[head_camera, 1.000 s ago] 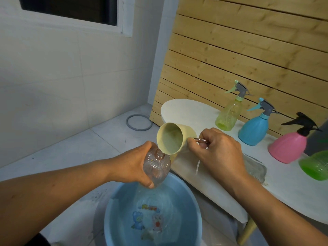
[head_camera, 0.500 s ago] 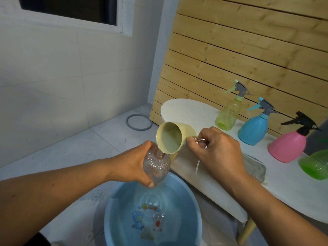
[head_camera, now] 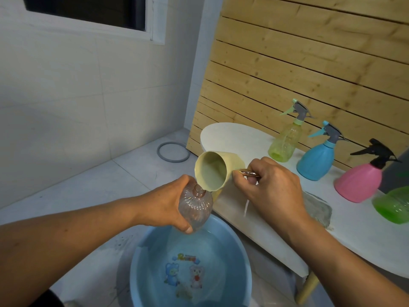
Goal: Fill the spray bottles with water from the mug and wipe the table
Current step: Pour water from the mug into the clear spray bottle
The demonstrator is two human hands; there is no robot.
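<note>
Two hands share the filling step. The left hand (head_camera: pixel 168 202) grips a clear, capless spray bottle (head_camera: pixel 194 207) round its body, thumb underneath, neck tilted up toward the right. The right hand (head_camera: pixel 270 187) pinches the metal handle of the cream mug (head_camera: pixel 215 171), which is tipped steeply so its rim sits just above the bottle's open neck; any stream is too faint to make out. Both are held over the blue basin (head_camera: pixel 155 251), which lies directly below the left hand and holds water.

Judging by the steep tilt, this pour looks nearly spent. The next move probably calls for levelling the mug, then either dipping it into the basin below for more or fitting a spray head on the bottle. The narrow neck demands a steady rim, though spill would fall into the basin.

Beyond the right hand, on the white table (head_camera: pixel 243 138), stand the yellow-green bottle (head_camera: pixel 285 140), blue bottle (head_camera: pixel 318 160) and pink bottle (head_camera: pixel 360 182), all capped; a green bottle (head_camera: pixel 391 204) lies farthest right. A grey cloth (head_camera: pixel 318 209) rests just behind the right wrist, untouched, so wiping seems not yet begun.

Both forearms reach forward, converging.
</note>
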